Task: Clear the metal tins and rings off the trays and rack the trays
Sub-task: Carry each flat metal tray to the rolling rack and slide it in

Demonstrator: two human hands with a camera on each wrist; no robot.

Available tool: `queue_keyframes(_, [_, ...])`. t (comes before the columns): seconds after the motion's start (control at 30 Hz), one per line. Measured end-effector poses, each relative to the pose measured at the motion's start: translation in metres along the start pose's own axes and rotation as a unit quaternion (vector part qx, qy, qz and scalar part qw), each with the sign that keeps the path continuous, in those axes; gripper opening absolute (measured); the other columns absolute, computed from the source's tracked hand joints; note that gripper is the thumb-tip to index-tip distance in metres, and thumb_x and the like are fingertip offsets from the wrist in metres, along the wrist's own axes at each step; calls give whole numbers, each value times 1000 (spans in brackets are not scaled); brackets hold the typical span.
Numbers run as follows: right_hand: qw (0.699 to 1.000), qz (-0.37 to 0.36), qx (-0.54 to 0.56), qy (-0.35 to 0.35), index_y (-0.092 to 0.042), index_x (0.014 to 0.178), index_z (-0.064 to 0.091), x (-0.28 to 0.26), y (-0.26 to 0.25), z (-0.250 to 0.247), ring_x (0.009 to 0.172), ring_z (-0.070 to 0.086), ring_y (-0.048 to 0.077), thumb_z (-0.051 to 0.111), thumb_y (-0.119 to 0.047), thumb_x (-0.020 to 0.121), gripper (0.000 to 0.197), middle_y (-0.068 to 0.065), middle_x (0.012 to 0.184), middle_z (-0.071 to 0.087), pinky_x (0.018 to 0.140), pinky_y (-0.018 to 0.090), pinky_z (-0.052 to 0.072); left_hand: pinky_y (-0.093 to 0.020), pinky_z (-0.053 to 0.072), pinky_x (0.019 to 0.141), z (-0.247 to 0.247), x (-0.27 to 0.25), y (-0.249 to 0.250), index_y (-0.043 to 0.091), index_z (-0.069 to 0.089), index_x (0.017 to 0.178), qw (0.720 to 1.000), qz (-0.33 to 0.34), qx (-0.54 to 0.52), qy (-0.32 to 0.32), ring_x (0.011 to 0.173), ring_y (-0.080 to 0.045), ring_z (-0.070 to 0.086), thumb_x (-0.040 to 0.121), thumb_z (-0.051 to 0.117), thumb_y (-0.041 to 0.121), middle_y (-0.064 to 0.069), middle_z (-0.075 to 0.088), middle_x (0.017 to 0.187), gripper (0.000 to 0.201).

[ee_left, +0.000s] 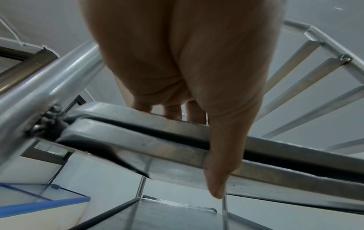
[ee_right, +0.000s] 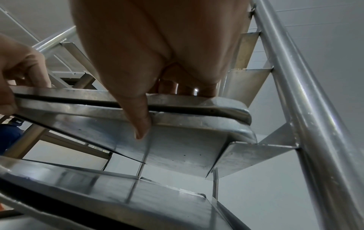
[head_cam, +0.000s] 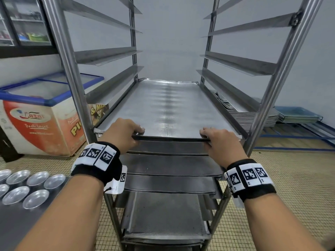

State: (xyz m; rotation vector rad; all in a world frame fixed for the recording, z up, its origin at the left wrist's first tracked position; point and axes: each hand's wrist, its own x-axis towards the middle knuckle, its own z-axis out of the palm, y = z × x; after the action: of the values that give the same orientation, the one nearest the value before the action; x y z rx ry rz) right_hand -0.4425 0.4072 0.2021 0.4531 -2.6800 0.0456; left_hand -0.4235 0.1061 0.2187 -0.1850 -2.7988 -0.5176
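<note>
Both hands, left (head_cam: 121, 133) and right (head_cam: 221, 142), pinch the near rim of two stacked trays (head_cam: 168, 107), fingers above and thumbs below, resting on the rack (head_cam: 282, 57) runners, with tins (head_cam: 36, 183) on the table at left.

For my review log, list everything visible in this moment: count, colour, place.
held trays: two stacked, silver, sliding onto the rack's runners
rack: one, steel, straight ahead
racked trays: several, silver, on lower runners; exact count unclear
tins: at least eight, silver, round, bottom left on a dark surface
chest freezer: one, white and orange with blue rim, left of rack
tray stack: one pile, silver, low behind the rack on the right
display fridge: one, dark-framed, upper left
floor: small beige tiles
left hand: grips the trays' near edge, thumb underneath
right hand: grips the same edge, further right
wristbands: two, black and white, on each wrist
</note>
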Motion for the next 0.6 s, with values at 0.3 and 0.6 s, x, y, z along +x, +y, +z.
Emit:
queue_keyframes(0.3, [1000,-5,4,4,-21,102,63,19,4,9,84,65,28,64,-19,86,17,0,95,66,68,32,37,-29,48,100,3,29,-11,21,75,116,1000,-4,9,-17,114,-17,64,75,81,12,-1,70,122,42])
queue_keyframes(0.6, [1000,-16,-10,23,-20,104,64,25,1,11,93,64,26,67,-15,84,20,-2,98,67,82,36,47,-42,39,108,15,20,-10,28,60,133,988,29,155,10,128,-22,52,92,65,28,3,58,139,41])
